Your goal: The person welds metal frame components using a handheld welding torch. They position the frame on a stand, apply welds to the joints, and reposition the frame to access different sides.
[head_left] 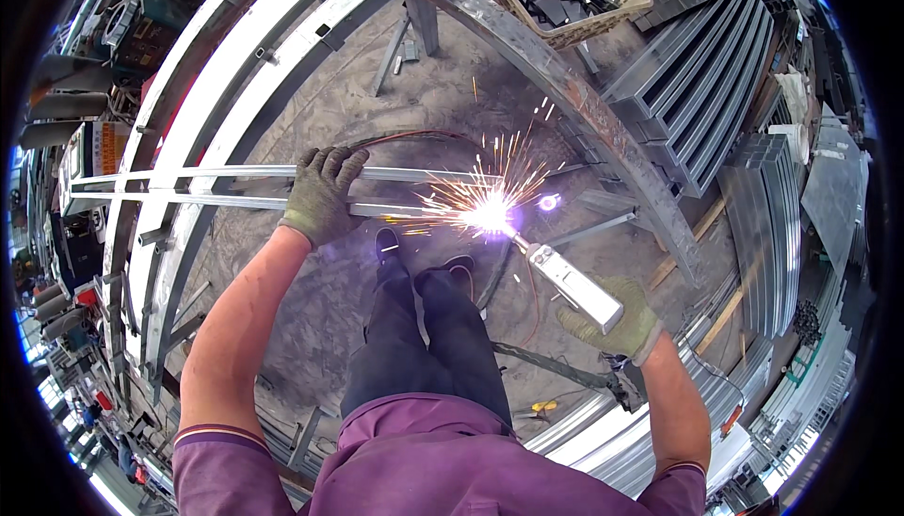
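Left hand (323, 198) curls over two metal bars (400, 174); right hand (629, 320) grips a sparking torch (573, 282).

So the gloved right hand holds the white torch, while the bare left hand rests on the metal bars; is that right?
Not quite: the head view shows the left hand is gloved, not bare. The rest of your statement stands.

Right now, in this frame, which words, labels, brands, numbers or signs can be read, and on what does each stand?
None can be read.
Orange panel on the box at the far left: any marking is too small and blurred.
Handheld welding torch in the gloved right hand: no legible lettering.
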A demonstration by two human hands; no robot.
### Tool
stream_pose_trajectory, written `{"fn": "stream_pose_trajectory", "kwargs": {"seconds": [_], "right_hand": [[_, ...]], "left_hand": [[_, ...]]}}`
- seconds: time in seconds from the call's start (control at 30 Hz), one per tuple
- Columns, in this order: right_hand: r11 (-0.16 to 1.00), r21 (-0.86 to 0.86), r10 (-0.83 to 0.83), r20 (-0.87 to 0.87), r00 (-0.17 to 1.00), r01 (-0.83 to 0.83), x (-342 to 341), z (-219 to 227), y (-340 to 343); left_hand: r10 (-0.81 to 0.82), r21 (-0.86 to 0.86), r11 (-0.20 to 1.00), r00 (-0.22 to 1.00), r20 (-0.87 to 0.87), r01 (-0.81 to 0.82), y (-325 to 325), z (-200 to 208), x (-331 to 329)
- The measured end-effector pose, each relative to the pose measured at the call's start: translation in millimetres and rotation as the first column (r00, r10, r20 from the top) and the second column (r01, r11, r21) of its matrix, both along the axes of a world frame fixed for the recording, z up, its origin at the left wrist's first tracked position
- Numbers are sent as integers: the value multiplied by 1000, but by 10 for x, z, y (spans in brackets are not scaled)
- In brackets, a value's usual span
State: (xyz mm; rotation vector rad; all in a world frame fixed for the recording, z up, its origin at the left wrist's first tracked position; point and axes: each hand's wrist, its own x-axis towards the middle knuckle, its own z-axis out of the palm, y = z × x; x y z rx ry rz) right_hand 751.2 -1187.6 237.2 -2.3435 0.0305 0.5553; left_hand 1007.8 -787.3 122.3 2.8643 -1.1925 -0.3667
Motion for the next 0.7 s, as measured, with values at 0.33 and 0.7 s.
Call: {"fn": "stream_pose_trajectory", "kwargs": {"seconds": [0.33, 0.7], "right_hand": [[997, 50, -53, -52, 997, 56, -25, 69, 17], [979, -48, -203, -232, 951, 198, -129, 64, 66]], "left_hand": [[-22, -13, 1000, 999, 38, 23, 29, -77, 12], [-18, -46, 999, 1000, 6, 19, 24, -35, 13]]}}
